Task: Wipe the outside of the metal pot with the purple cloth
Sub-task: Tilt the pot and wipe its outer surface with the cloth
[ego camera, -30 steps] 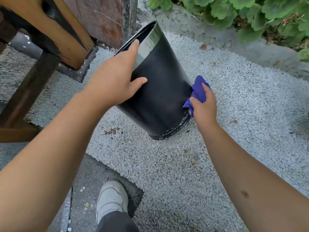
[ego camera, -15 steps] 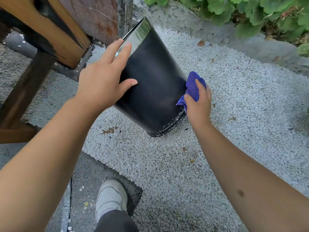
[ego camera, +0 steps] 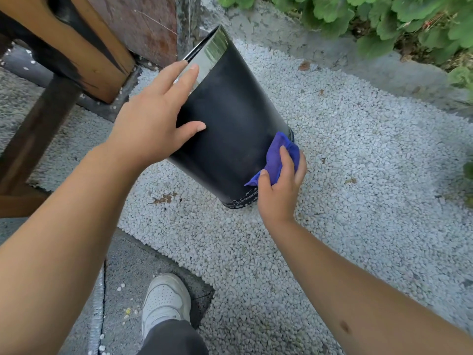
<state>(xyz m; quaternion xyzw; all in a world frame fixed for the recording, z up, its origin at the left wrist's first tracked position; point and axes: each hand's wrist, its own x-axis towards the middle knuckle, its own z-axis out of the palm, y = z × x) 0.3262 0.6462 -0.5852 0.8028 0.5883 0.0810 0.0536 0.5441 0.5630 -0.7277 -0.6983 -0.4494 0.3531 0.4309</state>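
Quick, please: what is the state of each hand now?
Left hand: open, flat on the metal pot.
Right hand: closed, holding the purple cloth.

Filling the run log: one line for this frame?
left hand steadies tilted black metal pot | right hand presses purple cloth on lower pot wall | white gravel underneath

We cannot see inside the metal pot (ego camera: 230,129); its far side is turned away, and our left hand (ego camera: 151,129) covers part of its wall. Part of the purple cloth (ego camera: 277,156) is bunched under our right hand (ego camera: 280,190), which also hides a stretch of the pot's base edge. Our white shoe (ego camera: 165,301) is partly covered by the trouser leg (ego camera: 176,339), which the bottom edge cuts. The wooden beam (ego camera: 84,49) runs off the top left.
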